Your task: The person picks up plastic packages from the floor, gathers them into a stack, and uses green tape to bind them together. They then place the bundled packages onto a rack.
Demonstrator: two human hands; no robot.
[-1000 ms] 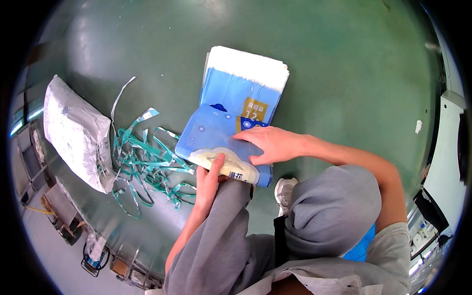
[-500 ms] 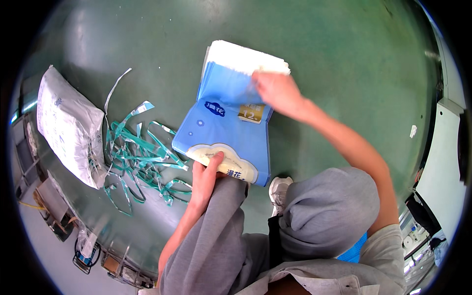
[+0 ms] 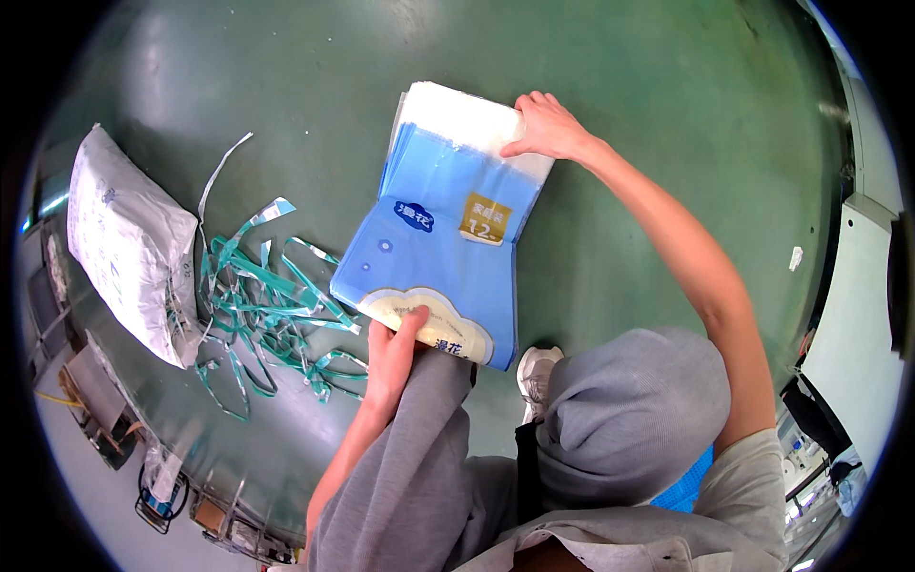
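Note:
A stack of flat blue and white plastic bags (image 3: 440, 234) lies on the green floor (image 3: 286, 86) in front of me. My left hand (image 3: 393, 357) pinches the near cream-coloured edge of the top bag. My right hand (image 3: 545, 127) is stretched out and presses on the far white end of the stack. My knees in grey trousers (image 3: 610, 419) are bent below the stack.
A heap of cut green and white plastic strips (image 3: 267, 305) lies left of the stack. A full white sack (image 3: 129, 243) lies further left. A white shoe (image 3: 538, 372) shows beside my knee. Racks and clutter line the lower left rim.
My right hand has slid from the near part of the bag up to its far white end. The left hand has kept its hold on the near edge.

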